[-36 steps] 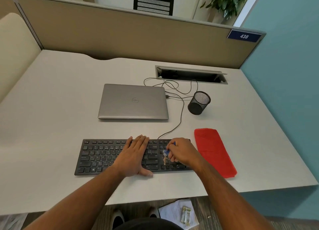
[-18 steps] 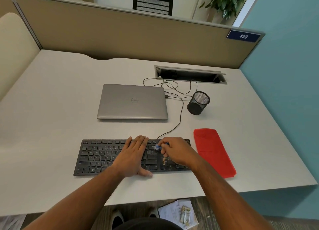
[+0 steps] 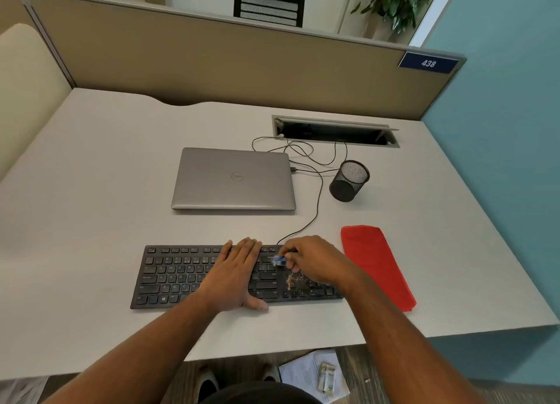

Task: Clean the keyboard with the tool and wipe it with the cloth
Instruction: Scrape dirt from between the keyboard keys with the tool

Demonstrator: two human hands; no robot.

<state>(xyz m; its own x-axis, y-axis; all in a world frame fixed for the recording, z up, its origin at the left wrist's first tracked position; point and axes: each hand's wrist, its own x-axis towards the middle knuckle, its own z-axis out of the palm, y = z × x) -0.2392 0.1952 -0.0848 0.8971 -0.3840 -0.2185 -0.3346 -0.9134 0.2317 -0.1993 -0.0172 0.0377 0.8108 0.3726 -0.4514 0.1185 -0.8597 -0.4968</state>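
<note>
My two hands are both on the one flat black keyboard (image 3: 188, 274): my left hand (image 3: 235, 274) lies flat across the middle keys, fingers straight and close together, thumb out toward the near edge, while my right hand (image 3: 316, 261) has its fingers curled around a small blue-and-white cleaning tool (image 3: 278, 261), whose tip pokes out over the keys on the right section. Just below that tool, one patch of tan crumbs (image 3: 294, 280) sits on the keys. Both forearms reach in from the near edge, the right one crossing over the keyboard's right end. One folded red cloth (image 3: 375, 264) lies just beside the keyboard's right end, untouched. Farther back there is one closed silver laptop (image 3: 233, 179), one black mesh pen cup (image 3: 348, 180) to its right, and thin black cables (image 3: 315, 188) looping from an open cable slot (image 3: 333, 130), one of them running to the keyboard. The pale grey surface (image 3: 91, 197) is bounded by a tan partition (image 3: 212, 64) carrying one blue plate reading 438 (image 3: 428, 63), with a teal wall (image 3: 509, 130) on the right. Beyond the partition stand one dark chair back (image 3: 268, 7) and one green plant (image 3: 394, 0). Papers (image 3: 312, 373) lie on the wood floor below.
</note>
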